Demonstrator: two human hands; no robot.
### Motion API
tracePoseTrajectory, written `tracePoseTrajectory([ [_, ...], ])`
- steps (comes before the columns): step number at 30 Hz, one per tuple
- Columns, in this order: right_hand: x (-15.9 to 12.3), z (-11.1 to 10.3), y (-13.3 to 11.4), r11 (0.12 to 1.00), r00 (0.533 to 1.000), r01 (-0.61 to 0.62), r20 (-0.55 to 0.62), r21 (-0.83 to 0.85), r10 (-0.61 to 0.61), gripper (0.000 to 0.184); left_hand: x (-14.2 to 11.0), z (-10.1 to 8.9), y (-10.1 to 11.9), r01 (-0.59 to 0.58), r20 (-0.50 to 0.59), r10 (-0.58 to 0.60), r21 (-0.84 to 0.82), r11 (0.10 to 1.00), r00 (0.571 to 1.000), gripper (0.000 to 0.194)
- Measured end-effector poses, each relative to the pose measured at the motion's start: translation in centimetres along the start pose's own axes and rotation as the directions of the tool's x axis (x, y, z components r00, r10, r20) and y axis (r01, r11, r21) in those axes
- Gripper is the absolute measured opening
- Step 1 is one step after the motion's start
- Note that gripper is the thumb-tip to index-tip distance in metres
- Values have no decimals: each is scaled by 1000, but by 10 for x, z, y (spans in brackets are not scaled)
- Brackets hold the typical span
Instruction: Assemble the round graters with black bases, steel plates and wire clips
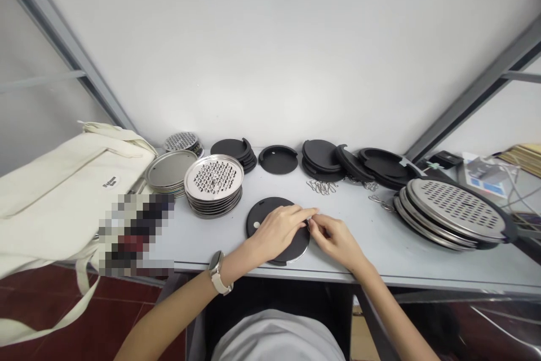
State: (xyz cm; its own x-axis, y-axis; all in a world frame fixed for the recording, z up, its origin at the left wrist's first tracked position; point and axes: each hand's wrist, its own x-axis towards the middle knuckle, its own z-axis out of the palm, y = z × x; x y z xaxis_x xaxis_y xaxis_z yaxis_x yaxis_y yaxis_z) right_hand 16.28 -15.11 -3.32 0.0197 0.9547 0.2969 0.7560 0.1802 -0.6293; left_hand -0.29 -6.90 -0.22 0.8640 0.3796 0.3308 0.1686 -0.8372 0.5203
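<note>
A round black plate [264, 212] with a small pale hole lies near the table's front edge; a thin silvery rim shows at its lower right. My left hand [281, 231] is over it, its longer fingers reaching to the right edge and its thumb bent in, gripping the plate there. At that same edge, my right hand [336, 237] is closed in a pinch, its fingertips meeting those of my left. Whatever is between the right fingertips is too small or hidden to make out.
Grater discs [214, 178] and plain metal discs [171, 169] are stacked left. More black plates [323, 155] line the wall. Wire hooks [322, 187] lie before them. Large oval graters [460, 209] are piled right. A cream bag [63, 181] covers the left end.
</note>
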Motion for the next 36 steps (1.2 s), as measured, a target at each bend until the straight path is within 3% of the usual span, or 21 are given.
tracePoseTrajectory([
  [11, 0, -1, 0, 1000, 1000, -20, 9, 11, 20, 31, -1, 2, -2, -10, -12, 10, 8, 1000, 1000, 45],
  [16, 0, -3, 0, 999, 997, -37, 69, 33, 34, 31, 0, 3, -2, 2, -16, -2, 4, 1000, 1000, 43],
  [25, 2, -2, -1, 999, 995, -33, 97, 11, 31, 33, -2, 6, -2, 71, -61, -71, -1, 997, 996, 26],
  [36, 1, -2, 1, 997, 994, -54, 95, 56, 48, 34, -2, 6, -1, 85, -68, -82, 31, 996, 994, 25],
])
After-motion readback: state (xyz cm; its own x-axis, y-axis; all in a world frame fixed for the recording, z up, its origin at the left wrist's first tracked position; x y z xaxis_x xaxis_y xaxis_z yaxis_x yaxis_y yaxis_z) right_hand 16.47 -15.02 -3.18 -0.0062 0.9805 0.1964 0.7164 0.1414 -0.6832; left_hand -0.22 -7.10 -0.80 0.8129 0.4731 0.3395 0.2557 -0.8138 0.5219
